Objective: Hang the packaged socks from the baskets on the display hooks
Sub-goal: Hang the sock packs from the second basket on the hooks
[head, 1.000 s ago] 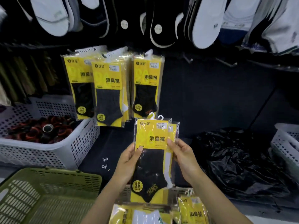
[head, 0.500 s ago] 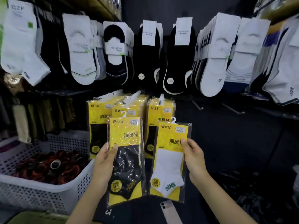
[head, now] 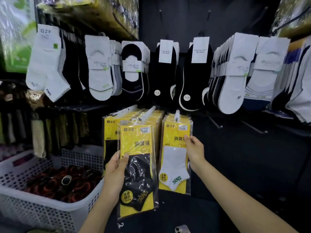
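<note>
A pack of black socks point(head: 138, 174) is gripped at its left edge by the left hand point(head: 116, 167), low in the centre of the frame, overlapping the yellow packs point(head: 109, 130) hung behind it. A pack of white socks point(head: 175, 158) is pinched at its right edge by the right hand point(head: 193, 148), its top up at the third hook point(head: 177, 113). The lower left is crowded by a white basket point(head: 50, 214). At centre right, bare hooks point(head: 254, 128) are seen on open dark panel.
</note>
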